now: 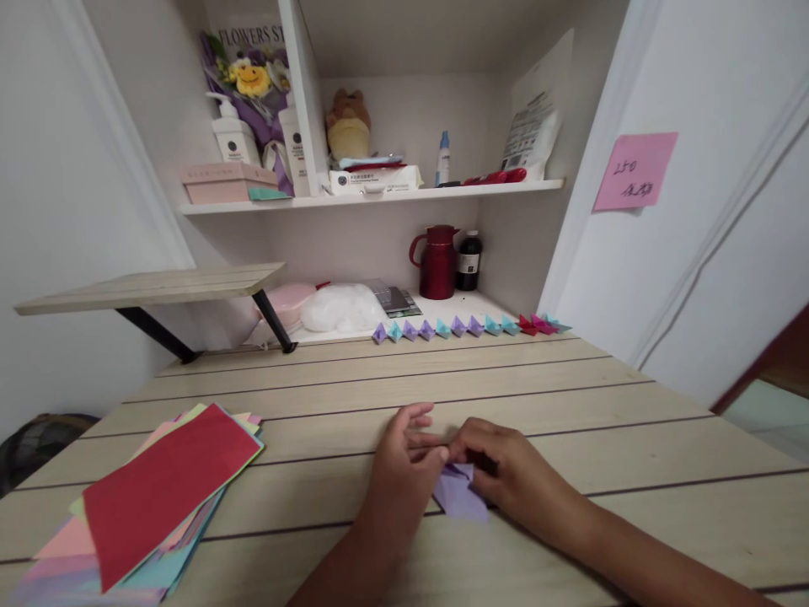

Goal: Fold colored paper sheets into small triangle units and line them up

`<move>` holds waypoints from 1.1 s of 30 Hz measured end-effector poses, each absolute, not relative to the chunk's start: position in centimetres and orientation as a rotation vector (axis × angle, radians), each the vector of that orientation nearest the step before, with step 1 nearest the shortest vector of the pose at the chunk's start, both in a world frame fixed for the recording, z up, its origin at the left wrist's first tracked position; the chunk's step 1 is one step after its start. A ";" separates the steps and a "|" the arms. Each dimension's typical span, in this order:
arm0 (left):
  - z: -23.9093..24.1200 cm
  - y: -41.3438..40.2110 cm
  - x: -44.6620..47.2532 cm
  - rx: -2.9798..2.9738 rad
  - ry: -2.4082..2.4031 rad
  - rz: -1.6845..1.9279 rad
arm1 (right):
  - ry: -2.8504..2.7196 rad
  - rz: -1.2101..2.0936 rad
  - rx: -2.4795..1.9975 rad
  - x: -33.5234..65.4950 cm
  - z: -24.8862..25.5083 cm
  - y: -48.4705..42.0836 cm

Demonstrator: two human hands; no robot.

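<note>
Both of my hands meet over a small folded piece of lilac paper [460, 497] lying on the wooden table [569, 396]. My left hand [404, 472] pinches its upper left corner with thumb and fingers closed. My right hand [506, 472] presses and grips the paper's upper right part, fingers curled over it. Much of the fold is hidden under my fingers.
A stack of coloured paper sheets [152, 497], red on top, lies at the table's near left. A row of small folded paper shapes [468, 326] lines the far edge. Behind stand a red jug [437, 261], a dark bottle [469, 261], a shelf [379, 198] and a raised wooden board [152, 287].
</note>
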State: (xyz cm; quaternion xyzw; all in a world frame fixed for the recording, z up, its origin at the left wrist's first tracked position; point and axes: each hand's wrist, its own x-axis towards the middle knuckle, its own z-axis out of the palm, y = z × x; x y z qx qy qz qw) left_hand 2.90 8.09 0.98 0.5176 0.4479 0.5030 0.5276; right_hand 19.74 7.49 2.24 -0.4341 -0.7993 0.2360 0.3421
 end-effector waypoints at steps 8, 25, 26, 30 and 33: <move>1.3 8.8 0.6 2.072 1.329 1.255 | -2.296 0.330 -1.235 18.7 1.8 7.2; 2.4 6.7 2.2 2.112 1.293 1.124 | -2.181 0.287 -1.405 19.6 1.4 8.4; 2.3 6.9 2.2 2.071 1.309 1.128 | -2.185 0.297 -1.401 19.7 1.5 8.3; 1.8 7.2 2.4 1.932 1.308 1.083 | -2.220 0.278 -1.401 19.6 1.6 8.1; 1.5 7.2 2.7 1.906 1.323 0.979 | -2.247 0.248 -1.401 19.5 1.5 7.9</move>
